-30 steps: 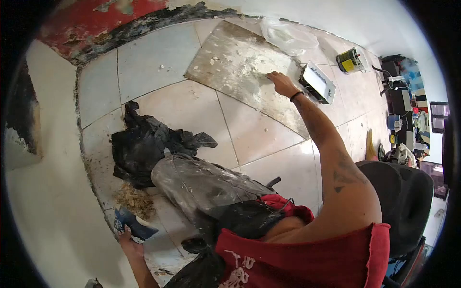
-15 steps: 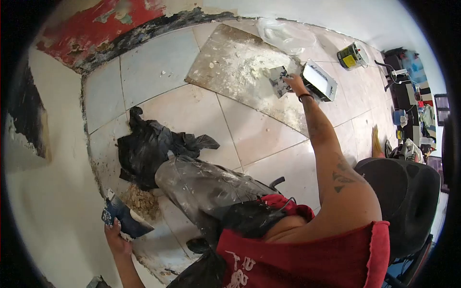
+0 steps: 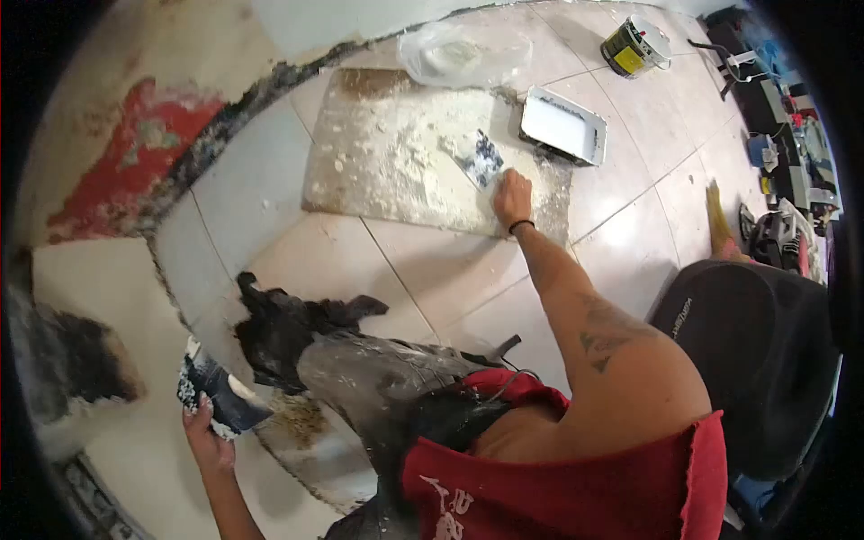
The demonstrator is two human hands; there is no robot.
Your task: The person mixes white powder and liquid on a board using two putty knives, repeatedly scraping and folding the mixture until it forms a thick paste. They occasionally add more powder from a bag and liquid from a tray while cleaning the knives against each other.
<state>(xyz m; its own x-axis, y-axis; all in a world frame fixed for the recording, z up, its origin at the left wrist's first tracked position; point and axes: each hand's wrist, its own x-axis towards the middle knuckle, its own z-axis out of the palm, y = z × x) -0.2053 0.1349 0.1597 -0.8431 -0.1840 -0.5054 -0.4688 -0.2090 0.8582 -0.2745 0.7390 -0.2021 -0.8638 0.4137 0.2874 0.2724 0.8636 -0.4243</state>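
While the putty [image 3: 409,153] lies heaped on the board [image 3: 351,193] at 12 o'clock, the right hand [image 3: 513,196] grips a knife [image 3: 480,159] in it; the left hand [image 3: 205,441], at 8 o'clock, clasps a scraper [image 3: 216,400]. Judging by the bare wall patch [image 3: 76,364] at 9 o'clock, most filling remains.

On my feed, the putty knife [image 3: 480,160] is on the board [image 3: 387,171] — tray [image 3: 562,126] just right, bag [image 3: 463,54] behind, can [image 3: 634,45] beyond the tray.
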